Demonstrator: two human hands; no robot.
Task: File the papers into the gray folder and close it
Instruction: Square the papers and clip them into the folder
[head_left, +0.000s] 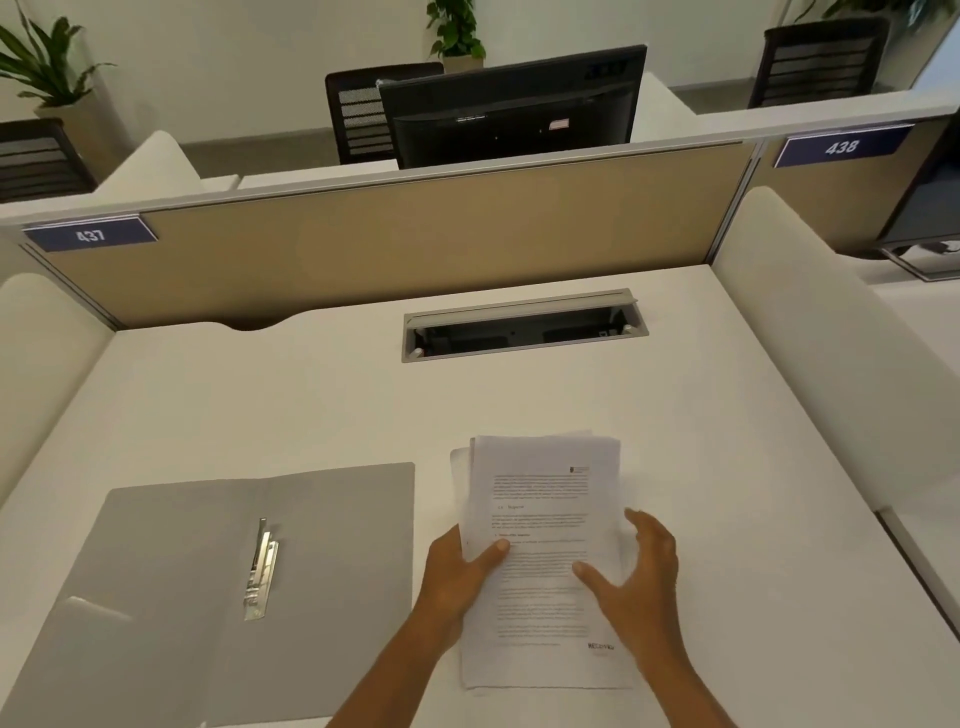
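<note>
Printed papers (545, 519) lie beside the open gray folder (332, 571).

Beyond the hands, the white desk (519, 395) has a cable slot (519, 326) with its lid up. Farther off stands a beige partition (395, 244) bearing 2 blue tags: 437 (89, 235) far to the left of the hands, 438 (842, 147) far to the right. Behind the partition a black monitor (514, 106) shows its back, with a black chair (358, 111) just beside it. A plant (457, 31) stands farthest away, another plant (44, 67) at far left.
</note>
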